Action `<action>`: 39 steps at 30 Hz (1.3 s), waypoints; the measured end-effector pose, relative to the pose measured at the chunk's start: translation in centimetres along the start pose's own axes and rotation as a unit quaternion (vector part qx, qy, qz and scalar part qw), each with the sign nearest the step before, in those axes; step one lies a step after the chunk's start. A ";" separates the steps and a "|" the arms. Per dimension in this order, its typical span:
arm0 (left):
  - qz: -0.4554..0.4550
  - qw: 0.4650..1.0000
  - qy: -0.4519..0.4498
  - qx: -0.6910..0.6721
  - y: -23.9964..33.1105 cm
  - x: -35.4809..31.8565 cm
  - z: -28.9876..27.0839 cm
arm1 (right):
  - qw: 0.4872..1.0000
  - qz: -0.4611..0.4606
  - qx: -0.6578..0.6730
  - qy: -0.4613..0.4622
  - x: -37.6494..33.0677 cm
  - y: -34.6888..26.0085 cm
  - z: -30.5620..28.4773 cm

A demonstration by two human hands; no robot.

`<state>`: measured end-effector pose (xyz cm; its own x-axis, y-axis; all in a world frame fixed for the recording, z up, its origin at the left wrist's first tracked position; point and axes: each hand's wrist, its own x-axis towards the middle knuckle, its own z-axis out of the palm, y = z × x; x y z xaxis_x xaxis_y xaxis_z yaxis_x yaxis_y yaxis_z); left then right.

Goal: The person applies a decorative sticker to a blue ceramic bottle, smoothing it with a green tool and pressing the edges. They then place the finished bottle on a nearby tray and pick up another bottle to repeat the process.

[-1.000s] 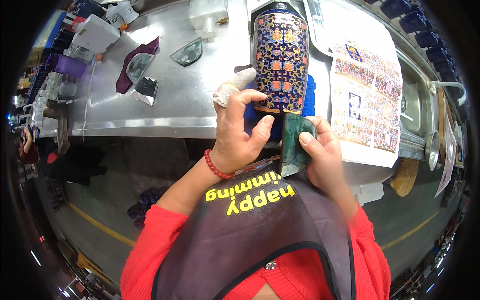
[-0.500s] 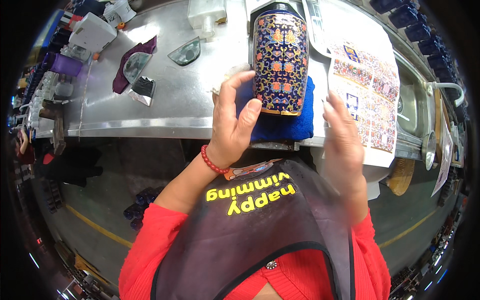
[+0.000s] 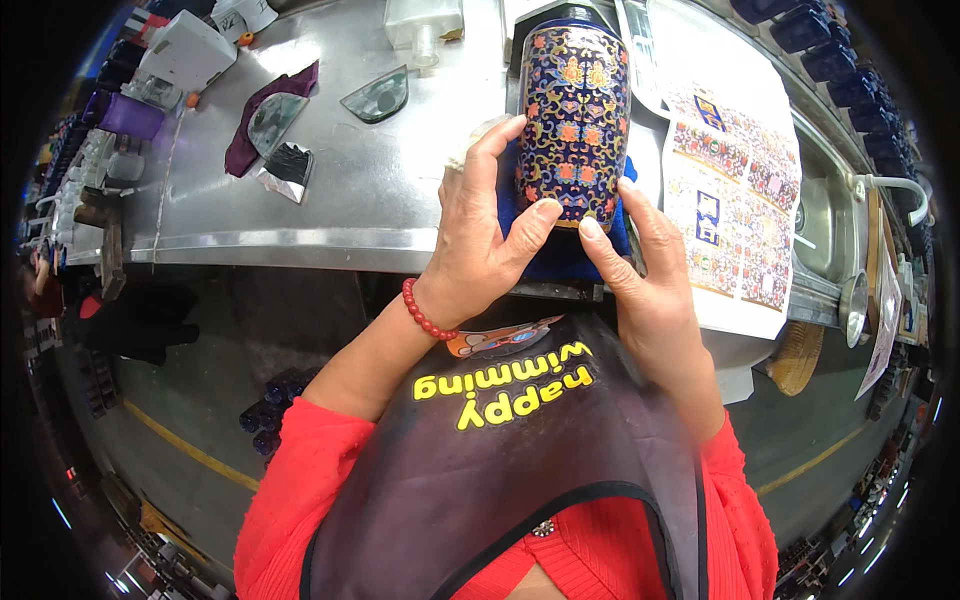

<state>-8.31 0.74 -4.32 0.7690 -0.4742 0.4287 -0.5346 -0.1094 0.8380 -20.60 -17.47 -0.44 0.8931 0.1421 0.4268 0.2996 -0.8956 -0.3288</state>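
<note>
A dark blue bottle point(image 3: 574, 130) with a colourful flower and scroll pattern lies on a blue cloth point(image 3: 560, 262), its neck pointing away from me. My left hand point(image 3: 485, 215) grips its left side, the index finger along the edge and the thumb on the patterned face near the base. On the lower right, my right hand point(image 3: 650, 270) holds the bottle too, with thumb and index finger touching its base corner. The other fingertips are partly hidden behind the bottle. Beside it on the right lies a printed pattern sheet point(image 3: 735, 200) with similar motifs.
On the metal table point(image 3: 370, 190) lie a dark curved scraper-like piece point(image 3: 376, 95), another on a purple cloth point(image 3: 245, 135), and a clear pump bottle point(image 3: 425, 30). A white box point(image 3: 190, 50) stands far left. At right is a sink point(image 3: 822, 215); dark blue bottles point(image 3: 830, 55) line up beyond.
My right hand has come in leftward onto the bottle's lower right side. My left thumb has shifted right onto the bottle's face. Bottle and table appear slightly shifted in view.
</note>
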 end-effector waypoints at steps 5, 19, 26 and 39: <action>-0.003 1.000 -0.006 -0.027 -0.1 0.2 -0.1 | 1.000 0.013 0.025 0.005 -0.1 0.0 0.4; 0.001 0.999 -0.010 -0.034 -0.3 0.2 -0.1 | 0.998 0.046 0.048 -0.002 -0.2 0.0 0.4; 0.010 0.999 -0.007 -0.037 -0.3 0.3 0.0 | 0.998 0.037 0.048 0.001 -0.1 0.1 0.5; 0.004 1.000 -0.010 -0.016 -0.3 0.2 0.1 | 0.998 0.042 0.048 0.004 0.0 0.2 0.6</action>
<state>-8.01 0.59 -4.47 0.7574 -0.4929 0.4282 -0.5288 -0.0785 0.8451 -20.35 -17.37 -0.96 0.9143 0.0645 0.3999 0.2547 -0.8593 -0.4436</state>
